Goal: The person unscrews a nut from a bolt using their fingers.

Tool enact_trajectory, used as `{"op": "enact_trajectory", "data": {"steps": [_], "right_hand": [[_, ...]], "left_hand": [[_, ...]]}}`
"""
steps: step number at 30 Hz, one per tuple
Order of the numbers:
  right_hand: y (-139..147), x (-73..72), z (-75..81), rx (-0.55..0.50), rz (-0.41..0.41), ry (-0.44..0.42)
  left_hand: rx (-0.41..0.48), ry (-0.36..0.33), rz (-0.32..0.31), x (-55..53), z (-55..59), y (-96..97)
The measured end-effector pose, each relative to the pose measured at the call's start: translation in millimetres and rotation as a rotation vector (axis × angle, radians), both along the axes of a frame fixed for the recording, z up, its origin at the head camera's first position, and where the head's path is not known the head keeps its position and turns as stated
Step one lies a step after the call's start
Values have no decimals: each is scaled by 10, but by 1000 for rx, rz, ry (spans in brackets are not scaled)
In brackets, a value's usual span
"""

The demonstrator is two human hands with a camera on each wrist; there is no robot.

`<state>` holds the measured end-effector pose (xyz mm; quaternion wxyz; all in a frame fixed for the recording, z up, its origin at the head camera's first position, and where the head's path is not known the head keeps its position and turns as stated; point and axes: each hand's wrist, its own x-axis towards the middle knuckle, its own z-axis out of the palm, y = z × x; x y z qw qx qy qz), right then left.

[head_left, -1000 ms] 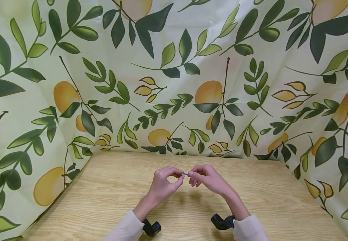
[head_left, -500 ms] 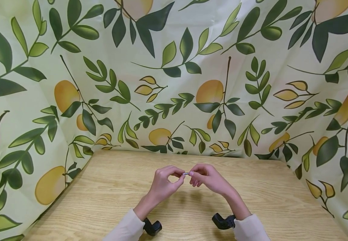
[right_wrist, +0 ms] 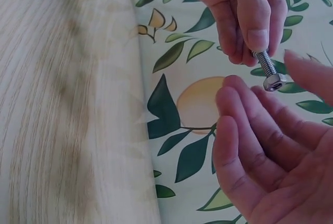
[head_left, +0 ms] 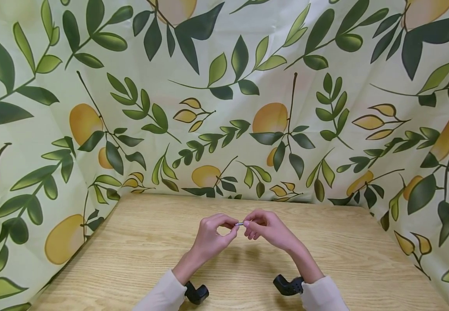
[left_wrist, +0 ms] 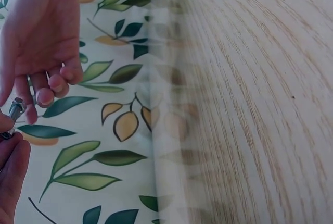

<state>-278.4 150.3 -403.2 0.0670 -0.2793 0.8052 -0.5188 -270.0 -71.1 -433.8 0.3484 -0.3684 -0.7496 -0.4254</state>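
Between my two hands, above the table, is a small silver bolt [head_left: 240, 223]. My left hand [head_left: 213, 237] pinches one end of it with thumb and fingertips. In the right wrist view the threaded shank [right_wrist: 266, 65] shows, tipped by a hexagonal piece [right_wrist: 274, 82]; whether this is a nut or the bolt's head I cannot tell. My right hand [head_left: 270, 231] surrounds that end, its thumb [right_wrist: 312, 78] and bent fingers [right_wrist: 260, 135] apart from the metal in that view. From the left wrist, the bolt [left_wrist: 17, 108] points toward the right palm [left_wrist: 47, 31].
Below the hands is a light wood-grain tabletop [head_left: 150, 276]. A cloth [head_left: 224, 125] printed with leaves and orange fruit hangs behind and at both sides. Black devices are strapped to the left wrist [head_left: 197, 293] and the right wrist [head_left: 288, 285].
My right hand has shifted very slightly upward at the bolt's end. The left hand keeps its pinch in the same spot.
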Motion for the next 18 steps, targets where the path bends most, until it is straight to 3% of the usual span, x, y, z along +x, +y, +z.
{"op": "enact_trajectory", "data": {"steps": [10,18], "right_hand": [[11,-4,4,-41,18,7],[21,-8,5,19,35,-9]], "left_hand": [[7,6,-11,8,12,13],[-3,-4,-15,-1,-16,12]]}}
